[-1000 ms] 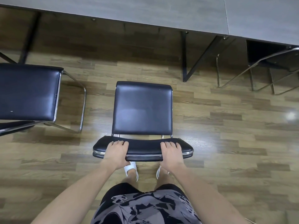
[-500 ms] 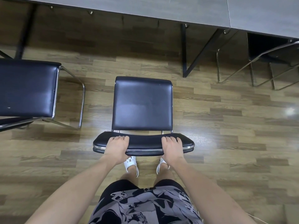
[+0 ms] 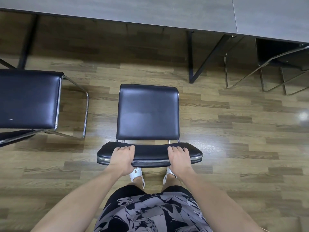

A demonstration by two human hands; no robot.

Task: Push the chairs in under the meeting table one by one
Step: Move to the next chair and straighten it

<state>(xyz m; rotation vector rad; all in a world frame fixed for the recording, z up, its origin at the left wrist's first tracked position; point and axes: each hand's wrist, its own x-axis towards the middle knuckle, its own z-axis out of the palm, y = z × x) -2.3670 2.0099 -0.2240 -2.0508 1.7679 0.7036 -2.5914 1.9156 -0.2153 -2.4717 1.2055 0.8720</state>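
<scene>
A black padded chair [image 3: 148,113] with a chrome frame stands in front of me, its seat facing the grey meeting table [image 3: 133,12]. My left hand [image 3: 122,156] grips the left part of the chair's backrest top, fingers curled over the front edge. My right hand [image 3: 178,156] grips the right part the same way. The chair's front edge is still short of the table's edge, with open floor between them.
A second black chair [image 3: 28,99] stands out from the table at the left. At the right a third chair [image 3: 280,59] sits tucked under the table. A black table leg [image 3: 191,56] stands right of the middle chair's path. Wood floor all around.
The chair has slid forward toward the table with both hands on its backrest, and I have stepped after it. The table's edge now reaches lower in view.
</scene>
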